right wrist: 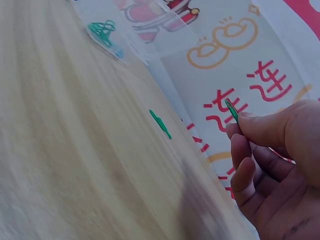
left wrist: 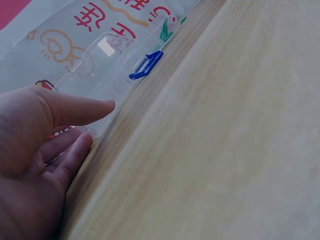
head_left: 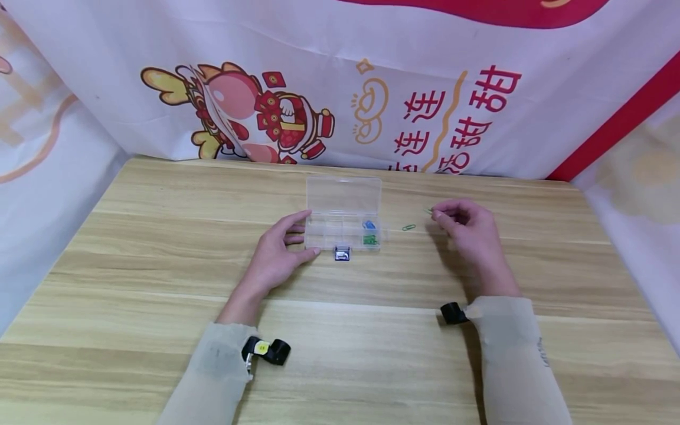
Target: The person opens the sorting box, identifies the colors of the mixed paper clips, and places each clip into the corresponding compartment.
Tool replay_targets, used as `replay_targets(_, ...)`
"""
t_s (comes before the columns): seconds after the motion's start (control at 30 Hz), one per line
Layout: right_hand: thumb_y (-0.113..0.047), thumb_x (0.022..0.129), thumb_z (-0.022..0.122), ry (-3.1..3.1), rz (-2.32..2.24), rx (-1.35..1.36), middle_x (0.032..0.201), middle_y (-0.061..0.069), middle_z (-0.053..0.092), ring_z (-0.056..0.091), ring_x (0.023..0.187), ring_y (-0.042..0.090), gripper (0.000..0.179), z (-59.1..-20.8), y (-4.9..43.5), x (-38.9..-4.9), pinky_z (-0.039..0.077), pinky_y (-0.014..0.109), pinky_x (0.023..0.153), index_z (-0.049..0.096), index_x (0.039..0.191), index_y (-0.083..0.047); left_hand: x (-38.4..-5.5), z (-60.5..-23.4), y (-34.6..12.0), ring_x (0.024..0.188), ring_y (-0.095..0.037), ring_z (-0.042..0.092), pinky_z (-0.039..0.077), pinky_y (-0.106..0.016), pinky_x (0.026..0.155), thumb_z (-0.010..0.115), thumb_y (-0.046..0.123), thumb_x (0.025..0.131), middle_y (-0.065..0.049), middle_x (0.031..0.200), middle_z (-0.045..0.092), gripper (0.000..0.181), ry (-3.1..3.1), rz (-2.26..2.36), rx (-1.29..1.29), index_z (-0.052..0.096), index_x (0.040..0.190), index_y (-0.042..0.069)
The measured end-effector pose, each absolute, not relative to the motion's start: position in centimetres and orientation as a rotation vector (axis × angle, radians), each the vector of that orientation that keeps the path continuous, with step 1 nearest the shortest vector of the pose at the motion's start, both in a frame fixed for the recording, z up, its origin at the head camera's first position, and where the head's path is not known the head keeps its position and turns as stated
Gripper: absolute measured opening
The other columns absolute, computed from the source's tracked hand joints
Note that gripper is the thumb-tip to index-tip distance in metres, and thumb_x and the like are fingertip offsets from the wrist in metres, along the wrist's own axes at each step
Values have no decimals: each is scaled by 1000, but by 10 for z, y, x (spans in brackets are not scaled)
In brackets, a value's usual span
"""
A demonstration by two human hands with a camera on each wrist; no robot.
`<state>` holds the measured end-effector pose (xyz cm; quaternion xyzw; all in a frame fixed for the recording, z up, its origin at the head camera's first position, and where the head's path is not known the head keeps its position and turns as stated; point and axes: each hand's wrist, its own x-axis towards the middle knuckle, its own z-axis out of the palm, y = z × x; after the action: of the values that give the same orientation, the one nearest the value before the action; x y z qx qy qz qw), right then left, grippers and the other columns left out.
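A clear plastic compartment box (head_left: 333, 241) lies with its lid (head_left: 344, 195) raised at the back and a blue latch (head_left: 342, 254) at its front. My left hand (head_left: 276, 251) holds the box's left end, thumb along the front edge and index finger at the rear. Blue paper clips (head_left: 369, 225) and green paper clips (head_left: 370, 239) fill two right-hand compartments. Between thumb and fingertip, my right hand (head_left: 470, 230) pinches a green paper clip (right wrist: 232, 111) above the table. Another green paper clip (head_left: 408, 227) lies on the wood between box and right hand.
The wood-grain table (head_left: 350, 348) runs back to a white printed cloth (head_left: 340, 71) with red characters and a cartoon figure. Black wrist cameras sit on both sleeves, the left one (head_left: 276, 352) and the right one (head_left: 453, 313).
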<state>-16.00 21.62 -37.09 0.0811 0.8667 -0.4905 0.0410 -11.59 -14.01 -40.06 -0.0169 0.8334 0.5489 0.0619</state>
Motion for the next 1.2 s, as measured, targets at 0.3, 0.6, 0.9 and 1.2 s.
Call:
replay_targets(0.3,-29,106,71,2563,-1525,101,115,6,68,58,98,19,25,-379,191,-159,55,26,75,74,123,-12,-116,-401,-140,135,-34,62,54,-46,118,83,6,93,-14,150,59,77,2521,1657,-46,51,161,24)
replay_targets(0.6,-21,105,72,2569,-1433,-100,112,10,73,59,98,22,16,-386,164,-155,53,30,80,78,116,-11,-116,-402,-140,134,-33,62,54,-46,118,84,7,93,-13,149,59,77,2523,1664,-43,52,160,24)
replay_targets(0.9,-24,104,73,2563,-1375,-94,106,7,70,58,92,24,14,-384,151,-151,53,31,71,79,114,-16,-115,-402,-140,135,-34,62,53,-47,118,84,7,93,-14,149,59,77,2521,1661,-47,51,161,24)
replay_targets(1.2,-23,100,79,2582,-1369,-97,100,6,70,59,87,22,12,-385,146,-150,53,28,67,79,110,-15,-115,-402,-141,135,-34,62,54,-46,118,84,7,93,-13,149,60,77,2520,1662,-42,52,160,25)
